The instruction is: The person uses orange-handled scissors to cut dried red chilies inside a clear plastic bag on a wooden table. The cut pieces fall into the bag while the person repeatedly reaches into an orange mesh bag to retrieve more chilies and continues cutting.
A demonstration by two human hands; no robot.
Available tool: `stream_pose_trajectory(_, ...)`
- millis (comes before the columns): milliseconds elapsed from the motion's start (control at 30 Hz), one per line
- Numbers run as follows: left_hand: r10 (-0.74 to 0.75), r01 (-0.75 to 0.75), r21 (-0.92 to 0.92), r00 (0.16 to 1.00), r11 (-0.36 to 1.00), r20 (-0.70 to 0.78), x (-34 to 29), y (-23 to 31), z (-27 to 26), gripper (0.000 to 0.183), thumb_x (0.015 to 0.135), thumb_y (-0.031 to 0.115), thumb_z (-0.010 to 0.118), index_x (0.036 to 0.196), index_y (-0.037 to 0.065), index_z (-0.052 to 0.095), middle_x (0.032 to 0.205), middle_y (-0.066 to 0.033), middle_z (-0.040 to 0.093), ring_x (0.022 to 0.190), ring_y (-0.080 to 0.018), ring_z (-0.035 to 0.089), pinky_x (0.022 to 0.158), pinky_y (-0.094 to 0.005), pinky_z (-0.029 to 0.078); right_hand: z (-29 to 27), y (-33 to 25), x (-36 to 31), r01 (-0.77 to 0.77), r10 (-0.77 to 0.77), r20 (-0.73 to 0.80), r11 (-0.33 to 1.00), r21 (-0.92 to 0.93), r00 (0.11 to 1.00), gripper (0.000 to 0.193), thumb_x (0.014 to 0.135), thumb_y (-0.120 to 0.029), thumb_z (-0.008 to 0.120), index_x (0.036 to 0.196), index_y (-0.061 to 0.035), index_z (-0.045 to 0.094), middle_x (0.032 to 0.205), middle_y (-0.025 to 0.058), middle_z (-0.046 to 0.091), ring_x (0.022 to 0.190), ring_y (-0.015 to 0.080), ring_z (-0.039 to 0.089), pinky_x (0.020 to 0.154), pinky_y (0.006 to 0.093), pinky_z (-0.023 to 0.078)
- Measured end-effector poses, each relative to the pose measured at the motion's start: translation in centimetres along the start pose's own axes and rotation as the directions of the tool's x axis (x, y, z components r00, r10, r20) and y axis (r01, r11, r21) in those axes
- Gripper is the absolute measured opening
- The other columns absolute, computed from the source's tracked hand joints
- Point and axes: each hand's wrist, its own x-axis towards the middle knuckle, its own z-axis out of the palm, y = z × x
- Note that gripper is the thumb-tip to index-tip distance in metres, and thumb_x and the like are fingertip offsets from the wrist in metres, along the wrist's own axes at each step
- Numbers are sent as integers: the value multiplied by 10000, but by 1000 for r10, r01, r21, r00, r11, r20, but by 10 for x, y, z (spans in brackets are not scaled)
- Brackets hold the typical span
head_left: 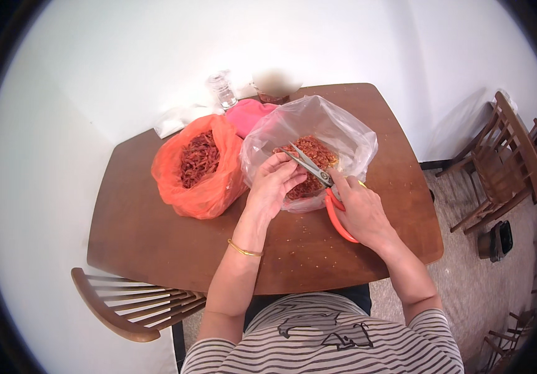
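Observation:
Red-handled scissors (309,164) are gripped in my right hand (365,215), their blades parted and pointing up and left. At the blades, the fingertips of my left hand (271,188) pinch a dried red chili (280,150), mostly covered by the fingers. Both hands are over a clear plastic bag (356,134) that stands wide open on the table. Cut red chili pieces (316,151) with some pale yellow seeds lie inside it. To the left, an orange-red plastic bag (221,198) holds a heap of whole dried chilies (200,161).
The brown wooden table (150,243) has small crumbs scattered near its front. Along the wall are a clear jar (223,90), a pink cloth (249,116) and white plastic (181,118). One wooden chair (137,305) touches the near left; another chair (499,165) stands at right beside a dark bin (496,241).

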Motion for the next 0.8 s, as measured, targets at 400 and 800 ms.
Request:
stream_pose_trajectory(400, 48, -46, 161, 999, 986, -4, -1, -10, -1, 183, 927, 75, 632, 1093, -2, 627, 1026, -92, 690, 902, -174, 678, 758, -285, 551, 5, 1, 0, 0, 0, 17, 1000, -8, 1000, 427, 912, -203, 602, 1255, 13, 467, 888, 248, 611, 785, 435, 642, 666, 486, 524)
stream_pose_trajectory(800, -44, 61, 182, 995, 981, -94, -1, -7, -9, 164, 921, 87, 643, 1063, 7, 633, 971, -84, 690, 865, -165, 675, 723, -276, 547, 15, 11, 3, 7, -8, 82, 1000, 7, 997, 379, 936, -246, 574, 1213, -2, 488, 887, 235, 626, 739, 445, 638, 634, 492, 521)
